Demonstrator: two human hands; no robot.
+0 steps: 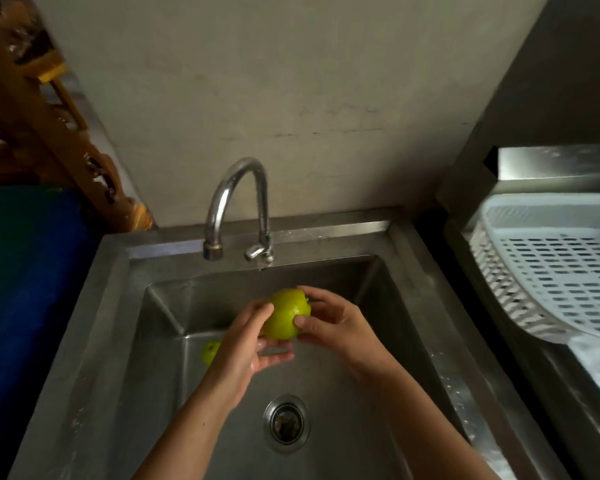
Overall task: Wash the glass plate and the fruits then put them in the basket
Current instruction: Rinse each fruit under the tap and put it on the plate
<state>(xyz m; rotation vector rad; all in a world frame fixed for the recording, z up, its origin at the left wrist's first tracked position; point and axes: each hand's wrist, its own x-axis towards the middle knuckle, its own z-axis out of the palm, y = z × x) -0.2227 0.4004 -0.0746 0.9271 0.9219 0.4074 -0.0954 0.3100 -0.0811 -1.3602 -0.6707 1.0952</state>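
Observation:
A green apple (286, 313) is held above the steel sink (111, 341), a little below and in front of the tap. My right hand (336, 327) grips it from the right, thumb on its front and fingers over its top. My left hand (250, 348) cups it from the left and below, fingers curled around it. A second green fruit (209, 353) lies on the sink floor at the left, partly hidden behind my left hand. The white slotted basket (520, 271) stands on the steel counter at the right. No glass plate shows in this view.
The chrome tap (238, 206) arches over the sink's back edge; no stream shows at its spout. The drain (286, 422) sits in the sink floor near the front. A blue surface (28, 289) lies left of the sink, with carved wooden furniture (42, 109) behind it.

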